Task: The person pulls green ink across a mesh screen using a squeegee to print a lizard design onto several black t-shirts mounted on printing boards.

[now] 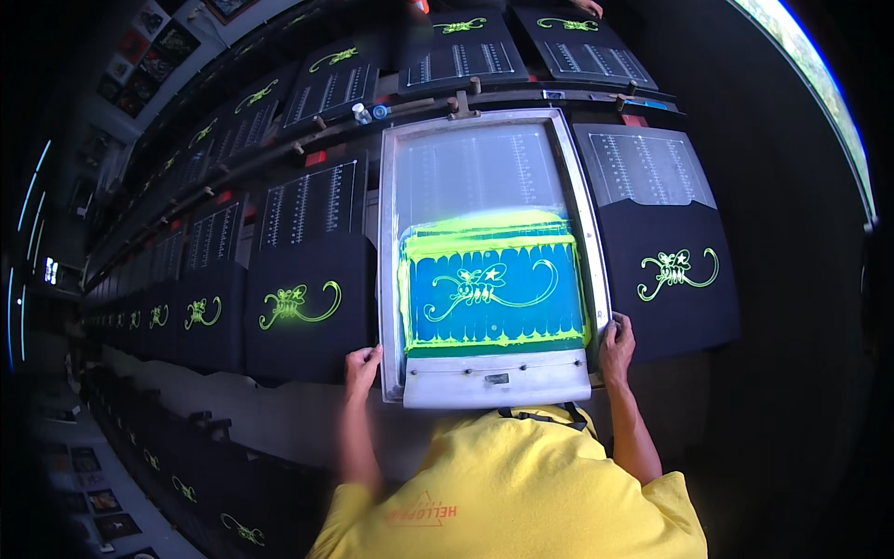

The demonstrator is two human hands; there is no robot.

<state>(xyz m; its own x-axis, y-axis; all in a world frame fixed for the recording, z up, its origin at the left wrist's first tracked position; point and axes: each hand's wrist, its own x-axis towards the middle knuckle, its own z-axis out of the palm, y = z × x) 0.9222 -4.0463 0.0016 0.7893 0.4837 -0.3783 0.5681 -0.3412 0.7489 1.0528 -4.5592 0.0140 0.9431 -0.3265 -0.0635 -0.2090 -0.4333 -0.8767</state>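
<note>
A screen-printing frame (pixel 600 279) with a metal rim lies in front of me. Its mesh carries a blue stencil (pixel 438 321) of a curly-tailed insect, ringed with thick yellow-green ink (pixel 494 224). A pale plate with small bolts (pixel 549 375) spans the near end. My left hand (pixel 361 371) is closed at the near left corner of the rim, slightly blurred. At the right side, my right hand (pixel 616 349) grips the rim with bent fingers. What lies beneath the frame is mostly hidden.
Dark garments on boards flank the frame, one at right (pixel 670 289) and one at left (pixel 312 303), both printed yellow-green. A rail (pixel 419 104) runs behind, holding a white bottle (pixel 360 114) and a blue roll (pixel 379 112). Another person's hand (pixel 589 7) shows at the far row.
</note>
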